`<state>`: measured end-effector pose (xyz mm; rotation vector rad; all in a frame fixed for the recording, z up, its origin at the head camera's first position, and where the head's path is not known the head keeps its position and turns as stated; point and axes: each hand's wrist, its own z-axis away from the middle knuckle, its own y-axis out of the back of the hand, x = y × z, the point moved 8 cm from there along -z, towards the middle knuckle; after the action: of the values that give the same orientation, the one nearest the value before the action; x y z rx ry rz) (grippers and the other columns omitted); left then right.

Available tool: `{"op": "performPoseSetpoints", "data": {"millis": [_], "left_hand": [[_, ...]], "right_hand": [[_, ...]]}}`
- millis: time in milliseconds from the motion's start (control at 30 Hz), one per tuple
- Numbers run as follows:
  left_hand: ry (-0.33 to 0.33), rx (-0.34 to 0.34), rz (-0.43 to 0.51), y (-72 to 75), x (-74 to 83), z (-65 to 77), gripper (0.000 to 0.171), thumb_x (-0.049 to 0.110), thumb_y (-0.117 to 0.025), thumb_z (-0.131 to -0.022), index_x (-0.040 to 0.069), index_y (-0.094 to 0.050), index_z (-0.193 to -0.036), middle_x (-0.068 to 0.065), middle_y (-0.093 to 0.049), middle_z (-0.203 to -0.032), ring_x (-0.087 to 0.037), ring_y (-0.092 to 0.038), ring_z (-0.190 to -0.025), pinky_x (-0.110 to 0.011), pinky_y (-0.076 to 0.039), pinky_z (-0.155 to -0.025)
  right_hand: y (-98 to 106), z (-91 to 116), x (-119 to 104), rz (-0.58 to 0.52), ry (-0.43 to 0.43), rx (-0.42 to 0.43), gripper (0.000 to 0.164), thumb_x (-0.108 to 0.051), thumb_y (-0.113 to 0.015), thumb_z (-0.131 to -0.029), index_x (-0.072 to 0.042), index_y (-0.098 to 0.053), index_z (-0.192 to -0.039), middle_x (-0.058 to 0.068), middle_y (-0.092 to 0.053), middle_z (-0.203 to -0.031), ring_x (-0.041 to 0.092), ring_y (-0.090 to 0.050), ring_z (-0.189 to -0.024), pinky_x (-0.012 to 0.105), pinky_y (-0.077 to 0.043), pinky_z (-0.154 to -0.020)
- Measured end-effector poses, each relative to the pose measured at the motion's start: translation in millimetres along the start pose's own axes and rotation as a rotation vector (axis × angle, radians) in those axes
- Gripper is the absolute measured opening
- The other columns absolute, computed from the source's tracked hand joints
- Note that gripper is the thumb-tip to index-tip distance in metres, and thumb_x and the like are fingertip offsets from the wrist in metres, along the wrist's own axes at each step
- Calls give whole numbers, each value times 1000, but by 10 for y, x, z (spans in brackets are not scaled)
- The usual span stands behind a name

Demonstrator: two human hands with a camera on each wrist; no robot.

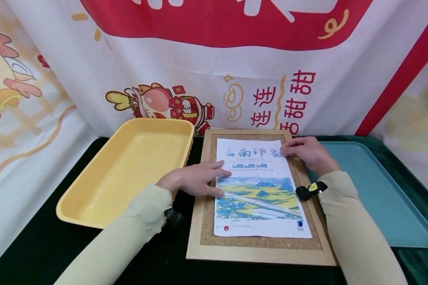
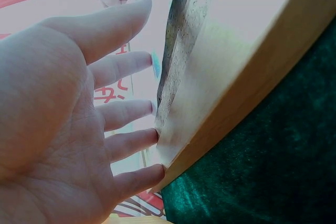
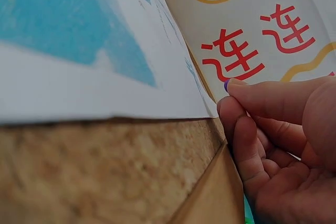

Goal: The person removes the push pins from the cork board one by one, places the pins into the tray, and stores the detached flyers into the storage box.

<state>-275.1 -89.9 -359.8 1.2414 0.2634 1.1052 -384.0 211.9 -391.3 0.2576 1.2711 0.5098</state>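
Observation:
A printed poster sheet (image 1: 256, 198) lies on a cork board (image 1: 232, 242) with a pale wooden frame (image 1: 264, 255). Round heads of a red pushpin (image 1: 226, 228) and a blue pushpin (image 1: 300, 224) show at the sheet's lower corners. My left hand (image 1: 201, 178) rests at the sheet's left edge, fingers spread and nearly straight; the left wrist view shows its palm with nothing in it. At the upper right corner of the sheet, my right hand (image 1: 308, 154) pinches a small purple pushpin (image 3: 227, 85) between thumb and forefinger. Its tip is hidden by the fingers.
To the left stands a yellow plastic tray (image 1: 128, 174), close beside the board. A blue-green tray (image 1: 374, 190) lies to the right, partly behind the right forearm. Dark green cloth (image 1: 164, 257) covers the table, and a printed white banner (image 1: 185, 71) hangs behind.

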Motion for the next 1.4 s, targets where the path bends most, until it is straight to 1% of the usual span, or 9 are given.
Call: {"op": "performPoseSetpoints", "data": {"millis": [167,400,633,733,800,967,1067,1200,1400], "left_hand": [[-8,0,2,1,12,6,67,46,-62,-107,24,-40,-166,-10,-11,-181,-32,-9,-168,-56,-15,-135],[-13,0,1,7,15,11,67,46,-63,-106,23,-40,-166,-11,-11,-181,-32,-9,-168,-56,-15,-135],[-17,6,-5,10,7,5,67,45,-63,-106,23,-41,-165,-11,-11,-180,-32,-9,-168,-56,-16,-135],[-24,8,-2,11,12,1,67,45,-63,-106,23,-41,-165,-11,-12,-180,-32,-9,-168,-56,-16,-135],[-25,9,0,10,14,-1,67,45,-63,-106,23,-41,-165,-11,-12,-180,-32,-9,-168,-56,-16,-135],[-21,8,1,8,13,6,67,45,-63,-106,23,-41,-165,-11,-11,-180,-33,-9,-168,-57,-16,-135],[-22,9,3,10,16,9,67,45,-63,-106,23,-42,-165,-12,-11,-180,-33,-9,-168,-57,-16,-135],[-22,9,5,8,16,9,67,45,-63,-106,23,-42,-165,-12,-11,-180,-33,-9,-168,-56,-15,-135],[-21,10,5,8,10,14,67,45,-63,-106,22,-41,-165,-12,-11,-180,-33,-9,-168,-56,-15,-135]], "right_hand": [[-6,38,6,2,-2,1,43,-32,-72,-103,-7,-66,-138,16,-56,-148,31,-46,-131,44,-39,-110],[-13,53,-6,20,10,4,41,-32,-71,-104,-7,-67,-136,15,-58,-143,30,-47,-128,39,-41,-103],[7,64,-12,-10,15,13,40,-28,-69,-105,-5,-66,-137,16,-62,-141,31,-53,-127,48,-42,-117],[26,78,-12,-22,19,20,40,-28,-68,-105,-4,-66,-137,16,-66,-136,29,-58,-123,47,-43,-118],[44,84,-7,-27,17,25,39,-27,-68,-106,-4,-65,-137,15,-68,-133,27,-62,-119,42,-47,-115],[97,106,-6,-37,-7,48,39,-26,-68,-106,-6,-65,-140,14,-67,-135,17,-70,-109,23,-57,-96],[135,114,-7,-55,-15,64,41,-26,-69,-105,-5,-65,-141,15,-67,-136,13,-74,-102,18,-59,-87],[195,126,1,-41,-14,85,44,-29,-70,-105,-5,-64,-141,14,-67,-135,15,-73,-104,21,-58,-91],[277,163,26,-11,-26,99,46,-34,-70,-104,-8,-65,-142,14,-66,-140,24,-66,-118,37,-52,-106]]}}
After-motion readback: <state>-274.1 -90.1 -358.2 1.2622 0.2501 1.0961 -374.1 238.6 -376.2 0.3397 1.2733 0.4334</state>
